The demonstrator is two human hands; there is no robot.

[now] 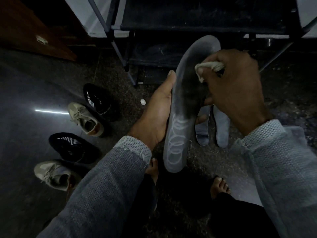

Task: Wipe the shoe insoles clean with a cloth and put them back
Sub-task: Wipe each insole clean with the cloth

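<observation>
wiping the grey insole (181,107) with the cloth (208,67)

my left hand (158,112) cradles its edge, fingers curled behind; my right hand (235,86) grips the bunched cloth. i should press firmly and work heelward.

- Your held insole (181,107): grey, pale looping rings at the heel, dark smudge mid-length.
- Your cloth (208,67): off-white.
- Your sleeves (106,177): grey knit.
- Shoes: two black with white stripes (99,100), two beige (85,120).
</observation>
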